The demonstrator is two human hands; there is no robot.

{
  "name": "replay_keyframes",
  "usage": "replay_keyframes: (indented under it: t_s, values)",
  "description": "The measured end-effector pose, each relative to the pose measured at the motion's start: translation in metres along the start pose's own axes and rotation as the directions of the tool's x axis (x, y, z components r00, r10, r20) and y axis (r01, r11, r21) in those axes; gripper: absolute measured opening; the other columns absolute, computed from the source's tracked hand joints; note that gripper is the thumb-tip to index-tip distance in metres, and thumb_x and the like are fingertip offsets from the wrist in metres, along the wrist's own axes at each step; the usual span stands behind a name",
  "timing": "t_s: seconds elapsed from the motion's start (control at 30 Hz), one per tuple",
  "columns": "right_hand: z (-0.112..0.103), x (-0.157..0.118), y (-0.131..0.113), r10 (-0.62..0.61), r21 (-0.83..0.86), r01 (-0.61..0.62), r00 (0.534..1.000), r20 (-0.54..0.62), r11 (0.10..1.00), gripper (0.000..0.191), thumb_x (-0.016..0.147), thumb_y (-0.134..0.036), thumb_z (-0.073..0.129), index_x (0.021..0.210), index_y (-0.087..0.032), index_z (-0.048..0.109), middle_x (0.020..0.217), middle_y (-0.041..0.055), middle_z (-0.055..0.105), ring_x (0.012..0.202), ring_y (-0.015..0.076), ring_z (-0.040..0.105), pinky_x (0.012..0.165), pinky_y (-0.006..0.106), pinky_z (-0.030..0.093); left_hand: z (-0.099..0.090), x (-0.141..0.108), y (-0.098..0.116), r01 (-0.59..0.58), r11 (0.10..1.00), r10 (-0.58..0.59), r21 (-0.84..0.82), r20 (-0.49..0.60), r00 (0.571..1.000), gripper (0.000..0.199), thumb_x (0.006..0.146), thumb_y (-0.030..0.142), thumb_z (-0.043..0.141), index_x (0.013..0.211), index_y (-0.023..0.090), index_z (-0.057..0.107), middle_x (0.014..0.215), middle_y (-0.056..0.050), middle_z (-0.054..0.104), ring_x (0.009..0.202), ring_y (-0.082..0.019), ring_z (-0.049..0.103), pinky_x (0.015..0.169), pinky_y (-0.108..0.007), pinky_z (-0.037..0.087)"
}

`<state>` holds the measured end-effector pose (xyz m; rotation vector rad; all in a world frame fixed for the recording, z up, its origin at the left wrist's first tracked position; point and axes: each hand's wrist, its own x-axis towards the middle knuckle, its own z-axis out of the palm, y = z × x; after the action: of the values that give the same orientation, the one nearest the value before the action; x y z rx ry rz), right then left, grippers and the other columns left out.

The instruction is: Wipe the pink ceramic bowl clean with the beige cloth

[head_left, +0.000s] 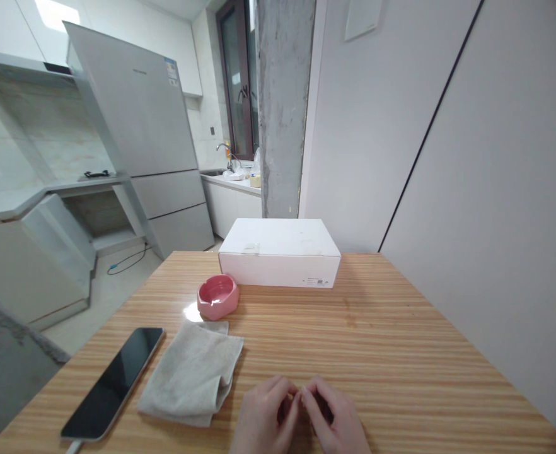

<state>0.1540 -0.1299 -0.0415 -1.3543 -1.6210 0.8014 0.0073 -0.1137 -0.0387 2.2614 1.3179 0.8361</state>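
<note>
At the near edge of the wooden table (pixel 391 353), my left hand (pixel 265 417) and my right hand (pixel 335 417) rest close together. Thumb and fingers of each are curled into a pinch, and the fingertips almost meet in the middle. Whatever may lie between them is too small or hidden to make out. Just left of my left hand is a folded grey cloth (pixel 190 375), one corner turned up. A pink ashtray (pixel 217 297) stands behind the cloth. Farther back sits a closed white box (pixel 278 268).
A black-screened phone (pixel 117 381) with a white cable (pixel 74 446) plugged in lies at the left edge of the table. A pale wall (pixel 486 208) runs along the right. Beyond the table stand a grey fridge (pixel 136 120) and a bare concrete column (pixel 285 113).
</note>
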Motion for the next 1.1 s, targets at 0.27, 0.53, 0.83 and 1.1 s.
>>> replay_keyframes:
  t_s: [0.27,0.53,0.83,1.1]
  values:
    - [0.0006,0.0004,0.0002,-0.007,0.031,0.008,1.000,-0.020,1.000,0.040,0.091,-0.051,0.042,0.066,-0.022,0.055,0.062,-0.0004,0.060,0.057,0.0142,0.055,0.056,0.022,0.041,-0.0001,0.0005,-0.0005,-0.004,1.000,0.003,0.015,0.012,1.000,0.022,0.090,0.024,0.042,0.076,0.020,0.059,0.066,-0.001,0.064,0.059,-0.013,0.060,0.053,-0.020,0.037]
    - [0.0016,-0.0004,0.0013,0.010,0.007,-0.010,1.000,-0.016,1.000,0.041,0.090,-0.052,0.042,0.066,-0.022,0.055,0.062,-0.0004,0.060,0.057,0.0145,0.055,0.056,0.022,0.041,0.0013,0.0005,-0.0026,-0.024,1.000,0.024,0.013,-0.005,1.000,0.020,0.088,0.022,0.043,0.077,0.021,0.059,0.068,-0.001,0.065,0.061,-0.013,0.061,0.054,-0.019,0.038]
    - [0.0027,0.0000,0.0060,-0.006,-0.009,0.006,1.000,-0.008,1.000,0.040,0.091,-0.052,0.041,0.067,-0.022,0.055,0.062,-0.0004,0.060,0.057,0.0143,0.056,0.056,0.021,0.041,0.0032,-0.0004,-0.0035,-0.023,1.000,0.023,0.009,-0.033,0.999,0.018,0.087,0.021,0.045,0.076,0.021,0.059,0.067,-0.001,0.064,0.059,-0.013,0.060,0.054,-0.019,0.038]
    - [0.0028,-0.0003,0.0030,0.001,0.009,-0.001,1.000,-0.005,1.000,0.041,0.090,-0.052,0.041,0.066,-0.022,0.055,0.061,-0.0006,0.058,0.057,0.0145,0.055,0.056,0.022,0.041,0.0011,0.0007,-0.0031,-0.027,0.999,0.027,0.020,-0.021,0.999,0.019,0.088,0.021,0.044,0.076,0.021,0.059,0.066,-0.001,0.063,0.059,-0.013,0.060,0.054,-0.019,0.037]
